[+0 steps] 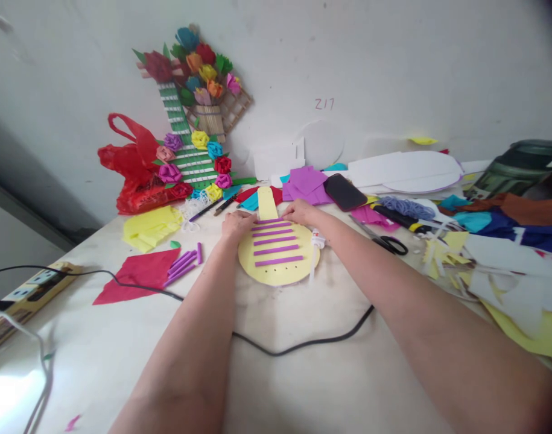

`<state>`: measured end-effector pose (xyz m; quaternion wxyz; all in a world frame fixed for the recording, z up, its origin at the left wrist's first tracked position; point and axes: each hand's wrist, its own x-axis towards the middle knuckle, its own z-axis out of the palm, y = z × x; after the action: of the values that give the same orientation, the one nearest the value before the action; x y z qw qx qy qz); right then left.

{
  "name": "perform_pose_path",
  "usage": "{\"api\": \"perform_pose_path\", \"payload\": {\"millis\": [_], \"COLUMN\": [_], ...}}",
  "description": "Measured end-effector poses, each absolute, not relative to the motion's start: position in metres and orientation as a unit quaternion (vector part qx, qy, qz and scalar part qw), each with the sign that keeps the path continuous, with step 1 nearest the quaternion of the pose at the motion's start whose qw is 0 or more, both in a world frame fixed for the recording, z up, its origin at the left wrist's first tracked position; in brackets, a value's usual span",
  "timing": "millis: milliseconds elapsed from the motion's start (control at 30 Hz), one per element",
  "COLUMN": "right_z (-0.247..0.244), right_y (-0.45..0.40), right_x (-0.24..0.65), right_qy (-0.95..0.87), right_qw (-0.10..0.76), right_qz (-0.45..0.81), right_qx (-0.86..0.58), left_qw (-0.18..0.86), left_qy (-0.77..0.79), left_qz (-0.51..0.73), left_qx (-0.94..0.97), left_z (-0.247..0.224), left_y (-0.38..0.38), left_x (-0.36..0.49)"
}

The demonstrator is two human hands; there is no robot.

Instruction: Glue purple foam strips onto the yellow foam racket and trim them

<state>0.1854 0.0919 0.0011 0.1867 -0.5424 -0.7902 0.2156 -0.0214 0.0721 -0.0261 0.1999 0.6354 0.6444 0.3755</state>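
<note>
A yellow guitar-shaped paper cutout (278,272) lies on the table, its neck pointing toward the wall. Several purple paper sticks (276,251) run across its round body in parallel rows. My left hand (237,226) has its fingers closed at the left end of the topmost purple stick (272,221). At that stick's other end, by the base of the neck, is my right hand (300,214), thumb and fingers pinched together. My fingers partly hide both ends. A glue gun (318,239), only partly visible, sits against the cutout's right edge, below my right wrist.
Loose purple sticks (181,267) rest by red paper (140,276) on the left. A black cable (276,353) crosses under my forearms. Scissors (388,242), a phone (345,191) and paper scraps (506,271) lie right. A flower-decorated guitar (192,163) leans on the wall; a power strip (31,295) is far left.
</note>
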Motion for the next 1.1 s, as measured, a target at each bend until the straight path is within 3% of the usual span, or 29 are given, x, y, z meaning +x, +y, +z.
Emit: {"api": "perform_pose_path", "payload": {"millis": [233, 1100], "right_z": [0.0001, 0.0002], "right_y": [0.0933, 0.09], "right_x": [0.1857, 0.1873], "right_qy": [-0.797, -0.821], "right_qw": [0.18, 0.124], "right_qz": [0.207, 0.13], "right_qx": [-0.538, -0.543], "left_qw": [0.12, 0.113], "left_qy": [0.683, 0.696], "left_qz": [0.321, 0.291], "left_qx": [0.645, 0.647], "left_z": [-0.0234, -0.0229], "left_y": [0.0668, 0.0657], "left_x": [-0.0195, -0.0171]}}
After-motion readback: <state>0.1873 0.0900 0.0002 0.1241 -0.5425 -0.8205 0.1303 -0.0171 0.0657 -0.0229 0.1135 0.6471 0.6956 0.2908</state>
